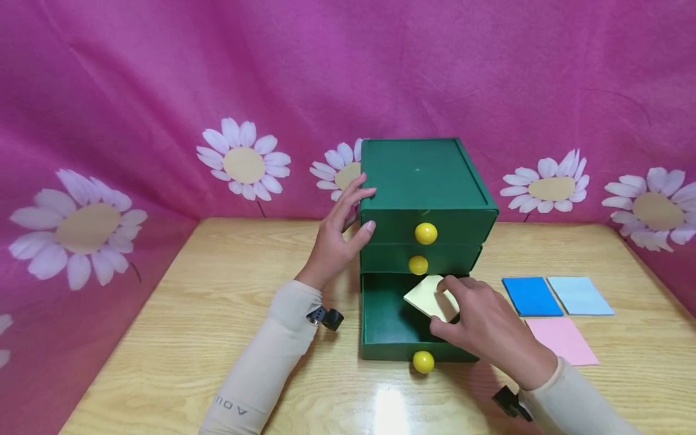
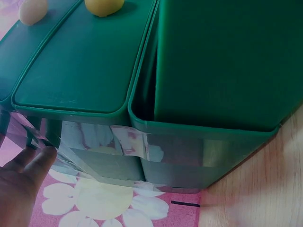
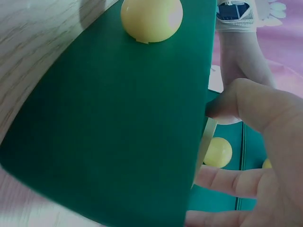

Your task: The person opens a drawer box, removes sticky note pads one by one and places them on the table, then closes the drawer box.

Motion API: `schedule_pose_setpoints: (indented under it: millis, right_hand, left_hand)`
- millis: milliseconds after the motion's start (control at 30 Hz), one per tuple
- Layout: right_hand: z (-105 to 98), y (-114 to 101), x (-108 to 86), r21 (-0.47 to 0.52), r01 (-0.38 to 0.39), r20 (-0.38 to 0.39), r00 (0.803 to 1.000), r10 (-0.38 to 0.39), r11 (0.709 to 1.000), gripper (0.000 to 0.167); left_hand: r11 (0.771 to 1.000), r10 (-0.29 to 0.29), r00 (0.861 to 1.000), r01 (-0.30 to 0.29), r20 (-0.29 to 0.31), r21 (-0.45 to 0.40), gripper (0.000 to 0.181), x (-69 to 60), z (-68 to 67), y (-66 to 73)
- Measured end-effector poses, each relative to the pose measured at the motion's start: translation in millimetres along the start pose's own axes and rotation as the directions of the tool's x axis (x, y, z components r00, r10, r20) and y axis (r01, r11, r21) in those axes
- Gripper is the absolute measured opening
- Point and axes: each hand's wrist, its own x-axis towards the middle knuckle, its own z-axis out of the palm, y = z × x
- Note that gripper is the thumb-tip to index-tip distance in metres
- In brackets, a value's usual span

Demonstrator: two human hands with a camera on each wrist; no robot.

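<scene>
A green drawer box with yellow knobs stands on the table, its bottom drawer pulled out and the upper two closed. My right hand pinches a pale yellow sticky note pad between thumb and fingers, tilted over the open drawer. In the right wrist view the drawer front hides most of the pad. Against the box's left side rests my left hand, fingers extended near the top edge. The left wrist view shows its fingertips at the box's side.
Right of the box lie a blue pad, a light blue pad and a pink pad, flat on the wooden table. Behind hangs a magenta cloth with white flowers.
</scene>
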Motion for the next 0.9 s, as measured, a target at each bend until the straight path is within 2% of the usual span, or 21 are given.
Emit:
schedule_pose_setpoints:
  millis: [733,900]
  right_hand:
    - [-15,14,-21.6,-0.025,-0.055,0.010,0.998,0.055,0.998,0.045]
    - [-17,18,-26.4,-0.034,-0.040,-0.029,0.999,0.039,0.999,0.041]
  left_hand:
    - [1.000,-0.001,1.000,0.001,0.003,-0.003,0.048,0.4,1.0,1.9]
    - [1.000,0.004,1.000,-0.004,0.000,-0.002,0.048,0.7,0.8,1.9]
